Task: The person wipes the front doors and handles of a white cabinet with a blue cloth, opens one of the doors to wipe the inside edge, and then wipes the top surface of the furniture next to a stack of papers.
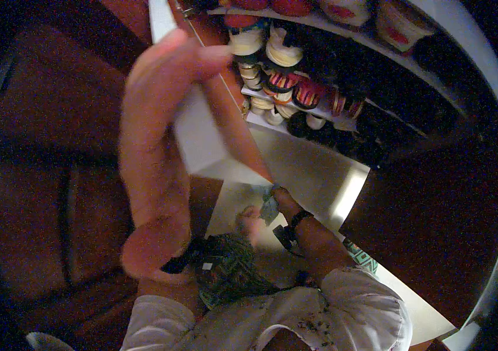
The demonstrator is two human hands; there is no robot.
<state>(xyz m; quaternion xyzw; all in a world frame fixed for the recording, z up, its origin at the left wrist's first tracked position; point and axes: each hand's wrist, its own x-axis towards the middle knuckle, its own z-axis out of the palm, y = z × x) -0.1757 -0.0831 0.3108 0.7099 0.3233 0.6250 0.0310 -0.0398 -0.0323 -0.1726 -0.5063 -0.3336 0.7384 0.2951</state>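
Note:
My left arm is raised on the left, large and close to the camera. My left hand (170, 66) is blurred beside the brown edge of a cabinet door (236, 136); whether it touches the door or holds anything is unclear. Lower down, my right hand (280, 193) grips a crumpled grey-blue cloth (268, 207) near the door's bottom corner. A black band (301, 217) circles my right wrist. Past the door, the dark cabinet shelves hold several pairs of what look like shoes, some white-soled (284, 48) and some red-striped (306, 94).
Below the shoes is a pale cabinet panel (315, 162) with a bright reflection. A bare foot (251, 223) shows on the pale floor (227, 206). Brown panelled surfaces (95, 219) stand at left, and a dark brown panel (424, 206) at right. A patterned green-and-white item (363, 259) lies behind my right arm.

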